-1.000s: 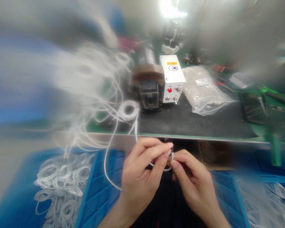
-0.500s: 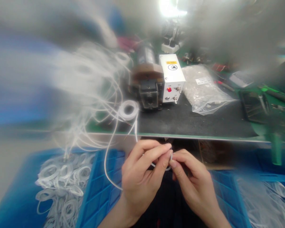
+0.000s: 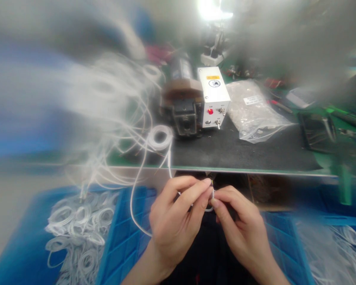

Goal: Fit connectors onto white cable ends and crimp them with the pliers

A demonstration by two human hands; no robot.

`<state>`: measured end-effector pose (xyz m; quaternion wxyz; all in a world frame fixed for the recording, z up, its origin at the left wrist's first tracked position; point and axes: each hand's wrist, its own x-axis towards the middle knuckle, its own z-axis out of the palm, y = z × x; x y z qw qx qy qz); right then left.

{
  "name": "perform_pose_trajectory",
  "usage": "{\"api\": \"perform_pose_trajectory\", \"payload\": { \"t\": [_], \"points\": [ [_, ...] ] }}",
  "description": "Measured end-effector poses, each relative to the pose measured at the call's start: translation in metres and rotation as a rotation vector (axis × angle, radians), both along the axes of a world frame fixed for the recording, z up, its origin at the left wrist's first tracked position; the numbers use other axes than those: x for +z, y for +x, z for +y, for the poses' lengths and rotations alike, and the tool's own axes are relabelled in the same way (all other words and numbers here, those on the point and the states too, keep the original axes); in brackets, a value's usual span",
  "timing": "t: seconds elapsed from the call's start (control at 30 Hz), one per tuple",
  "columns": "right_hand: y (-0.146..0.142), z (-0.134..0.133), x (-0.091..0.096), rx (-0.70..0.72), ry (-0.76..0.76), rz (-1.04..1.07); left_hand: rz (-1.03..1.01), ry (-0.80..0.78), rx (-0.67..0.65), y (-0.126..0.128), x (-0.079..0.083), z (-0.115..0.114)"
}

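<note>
Just below the table's front edge, my left hand (image 3: 178, 217) and my right hand (image 3: 240, 221) meet fingertip to fingertip. Both pinch a white cable (image 3: 213, 194), whose short end stands up between the fingertips. A bend of the cable shows under the fingers, and a long loop of it runs up the left side of my left hand toward the table. Beyond the hands, a coil of white cable (image 3: 159, 137) lies on the table, left of a machine with a white control box (image 3: 214, 97). My palms hide the rest of the held cable.
A plastic bag of small clear parts (image 3: 252, 111) lies right of the box. Farther right are a black tray (image 3: 316, 132) and green-handled pliers (image 3: 347, 117). Blue crates (image 3: 123, 233) with coiled cables stand below on both sides. Many loose cables (image 3: 106, 103) spread at left.
My hands stay almost in place, with only a slight shift left. The cable's end shows a little more between the fingertips.
</note>
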<state>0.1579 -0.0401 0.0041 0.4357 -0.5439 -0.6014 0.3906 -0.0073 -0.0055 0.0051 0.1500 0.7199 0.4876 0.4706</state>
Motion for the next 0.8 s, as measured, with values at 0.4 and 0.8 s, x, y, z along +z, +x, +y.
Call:
{"api": "perform_pose_trajectory", "payload": {
  "t": [0.4, 0.8],
  "points": [
    [0.001, -0.003, -0.003, 0.016, 0.094, -0.101, -0.194, -0.181, -0.065, -0.001, 0.01, 0.004],
    [0.002, -0.003, -0.004, 0.033, 0.106, -0.11, -0.415, -0.423, -0.171, -0.003, 0.009, 0.005]
  ]
}}
